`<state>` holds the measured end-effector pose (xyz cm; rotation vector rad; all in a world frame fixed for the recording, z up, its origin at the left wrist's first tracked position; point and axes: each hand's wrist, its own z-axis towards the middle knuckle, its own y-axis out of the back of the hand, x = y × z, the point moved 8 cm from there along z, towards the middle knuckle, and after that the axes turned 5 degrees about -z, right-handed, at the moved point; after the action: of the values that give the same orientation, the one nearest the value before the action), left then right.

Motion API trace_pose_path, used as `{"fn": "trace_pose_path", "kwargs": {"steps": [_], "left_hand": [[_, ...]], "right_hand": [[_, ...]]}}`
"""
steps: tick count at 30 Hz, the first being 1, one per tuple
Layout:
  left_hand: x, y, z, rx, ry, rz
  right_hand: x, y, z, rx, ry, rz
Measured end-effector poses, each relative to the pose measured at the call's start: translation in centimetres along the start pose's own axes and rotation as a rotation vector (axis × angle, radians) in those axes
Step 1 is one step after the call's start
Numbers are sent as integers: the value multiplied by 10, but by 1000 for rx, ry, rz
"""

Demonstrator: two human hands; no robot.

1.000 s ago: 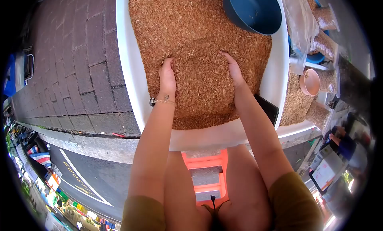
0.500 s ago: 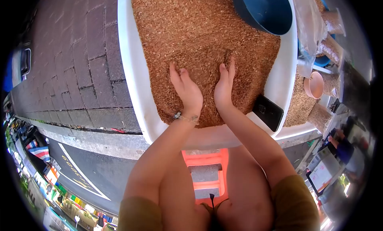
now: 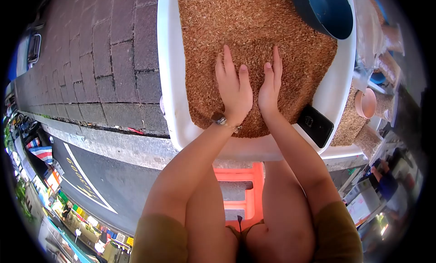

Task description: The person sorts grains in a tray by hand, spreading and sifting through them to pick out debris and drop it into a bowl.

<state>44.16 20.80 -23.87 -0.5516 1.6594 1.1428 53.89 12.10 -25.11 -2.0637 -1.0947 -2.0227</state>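
A: How do the person's hands stand?

B: Both are stretched out with the fingers straight, and neither closes on anything visible. The left hand (image 3: 235, 93) lies with its back up and its thumb held apart from the fingers; the right hand (image 3: 269, 93) shows more edge-on, its thumb close to the fingers. Both touch the loose reddish-brown grain (image 3: 245, 18); how deep the fingertips press cannot be told.

A: Where does the grain lie?

B: It fills the long white round-cornered tub (image 3: 169, 58), spreading under, between and around both hands. They work nearer the tub's near edge, side by side with a narrow strip of grain between them.

A: What about edges and room?

B: From the left hand to the tub's left wall runs a broad stretch of bare grain. More lies beyond the fingertips, towards the tub's far end. A deep dark-blue round bowl (image 3: 334, 13) takes up the tub's far right side, tilted against the wall. In the near right corner, a black flat phone (image 3: 316, 126) lies just beside the right forearm (image 3: 293, 138), limiting that side. Outside the tub's right wall stands a small pinkish round bowl (image 3: 365, 103); along its left wall runs dark brick paving (image 3: 122, 58).
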Motion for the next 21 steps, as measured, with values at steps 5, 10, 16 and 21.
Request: {"fn": "trace_pose_path", "kwargs": {"steps": [5, 10, 16, 21], "left_hand": [[-27, -6, 2, 134, -267, 181], [-38, -25, 2, 271, -358, 338], [-41, -32, 2, 310, -421, 355], [-40, -34, 3, 318, -465, 448]], "right_hand": [[13, 1, 5, 79, 262, -243], [32, 27, 27, -41, 357, -499], [92, -13, 56, 177, 497, -327], [84, -77, 74, 280, 531, -277]]}}
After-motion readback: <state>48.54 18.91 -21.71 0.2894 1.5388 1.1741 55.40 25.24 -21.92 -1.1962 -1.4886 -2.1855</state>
